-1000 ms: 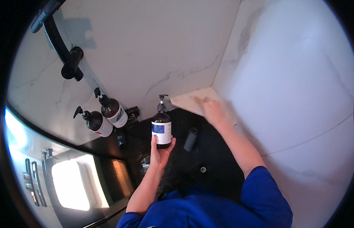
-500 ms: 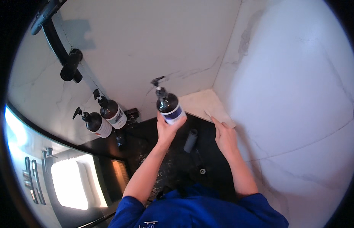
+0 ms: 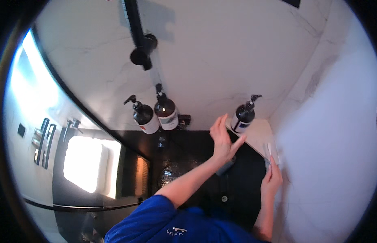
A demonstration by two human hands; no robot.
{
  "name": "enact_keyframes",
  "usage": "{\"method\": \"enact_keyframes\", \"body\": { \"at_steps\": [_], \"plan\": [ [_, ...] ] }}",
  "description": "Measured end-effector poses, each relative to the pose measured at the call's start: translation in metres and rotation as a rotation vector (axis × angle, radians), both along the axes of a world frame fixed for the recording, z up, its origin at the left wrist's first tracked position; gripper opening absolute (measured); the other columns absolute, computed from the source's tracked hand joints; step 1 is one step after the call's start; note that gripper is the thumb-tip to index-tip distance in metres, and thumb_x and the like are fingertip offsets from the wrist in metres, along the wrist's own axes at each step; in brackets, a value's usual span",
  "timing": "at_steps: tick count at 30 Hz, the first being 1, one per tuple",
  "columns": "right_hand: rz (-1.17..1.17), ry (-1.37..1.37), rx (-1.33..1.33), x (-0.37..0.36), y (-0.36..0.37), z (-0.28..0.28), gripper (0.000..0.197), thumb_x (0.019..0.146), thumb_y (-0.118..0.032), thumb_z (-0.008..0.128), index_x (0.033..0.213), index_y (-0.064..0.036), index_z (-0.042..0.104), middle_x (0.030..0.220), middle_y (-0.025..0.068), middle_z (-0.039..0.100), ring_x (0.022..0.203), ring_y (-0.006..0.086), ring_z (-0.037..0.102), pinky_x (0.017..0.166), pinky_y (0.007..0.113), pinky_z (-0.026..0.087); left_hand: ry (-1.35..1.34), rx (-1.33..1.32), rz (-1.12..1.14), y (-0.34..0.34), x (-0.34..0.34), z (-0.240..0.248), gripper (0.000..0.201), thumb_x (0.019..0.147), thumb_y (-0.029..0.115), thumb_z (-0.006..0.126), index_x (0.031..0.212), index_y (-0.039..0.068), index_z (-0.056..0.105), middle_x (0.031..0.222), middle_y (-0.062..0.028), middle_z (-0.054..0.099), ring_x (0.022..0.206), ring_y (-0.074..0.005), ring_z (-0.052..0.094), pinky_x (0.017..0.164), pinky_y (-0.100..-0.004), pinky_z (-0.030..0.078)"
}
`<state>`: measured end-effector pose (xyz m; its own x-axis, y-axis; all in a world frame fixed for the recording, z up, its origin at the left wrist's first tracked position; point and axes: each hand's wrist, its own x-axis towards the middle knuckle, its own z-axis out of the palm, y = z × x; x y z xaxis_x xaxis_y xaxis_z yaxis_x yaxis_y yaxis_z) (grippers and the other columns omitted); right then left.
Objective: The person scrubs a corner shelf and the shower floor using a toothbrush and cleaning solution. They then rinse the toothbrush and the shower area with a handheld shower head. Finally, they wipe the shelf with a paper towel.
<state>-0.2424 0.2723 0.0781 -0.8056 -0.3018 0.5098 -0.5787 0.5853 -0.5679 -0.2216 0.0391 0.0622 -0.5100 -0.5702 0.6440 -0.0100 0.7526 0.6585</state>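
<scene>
Clearly, the amber pump bottle (image 3: 245, 114) stands on the far left part of the pale corner shelf (image 3: 259, 131), its base close to the near edge. Just beside it, the left hand (image 3: 223, 143) is open, fingers and thumb spread around the near left side; whether any fingertip touches the glass-like body, I cannot tell. At the shelf's right end, the right hand (image 3: 272, 178) pinches a slim pale object (image 3: 270, 149) between thumb and fingers; it is too small to identify.

The likeliest trouble, I judge, is the bottle tipping off: it is tall and narrow, and a brush of the spread left thumb or fingers could push it over that near edge. It would then drop toward the dark floor, where a dark grey cylinder (image 3: 225, 168) lies partly behind the left wrist and a round drain (image 3: 224, 199) sits nearer. A wet shelf would make sliding easier, though wetness cannot be made out. The pale object could also slip, since the pinch looks slight. Well apart on the left, two more pump bottles (image 3: 167, 114) stand side by side.
</scene>
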Motion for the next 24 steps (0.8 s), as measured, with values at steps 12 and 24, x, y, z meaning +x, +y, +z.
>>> {"method": "enact_keyframes", "body": {
  "at_steps": [12,24],
  "plan": [
    [0.544,-0.097,-0.336,0.049,-0.191,0.025,0.019,0.091,-0.013,0.079,0.093,-0.0045,0.063,0.073,0.0002,0.053,0.062,0.0066,0.049,0.057,0.024,0.042,0.206,0.205,0.303,-0.052,0.171,0.001,0.072,0.086,0.007,0.074,0.149,0.001,0.04,0.139,-0.0134,0.048,0.113,-0.0247,0.048,0.091,-0.0349,0.04],
    [0.694,-0.039,-0.455,0.052,-0.356,0.059,0.033,0.085,-0.025,0.086,0.095,-0.0017,0.064,0.059,0.0036,0.044,0.051,0.0119,0.041,0.048,0.031,0.039,0.004,0.159,0.222,-0.052,0.216,-0.013,0.071,0.084,0.008,0.079,0.145,0.003,0.045,0.135,-0.0147,0.052,0.114,-0.0288,0.051,0.096,-0.0387,0.045]
  ]
}}
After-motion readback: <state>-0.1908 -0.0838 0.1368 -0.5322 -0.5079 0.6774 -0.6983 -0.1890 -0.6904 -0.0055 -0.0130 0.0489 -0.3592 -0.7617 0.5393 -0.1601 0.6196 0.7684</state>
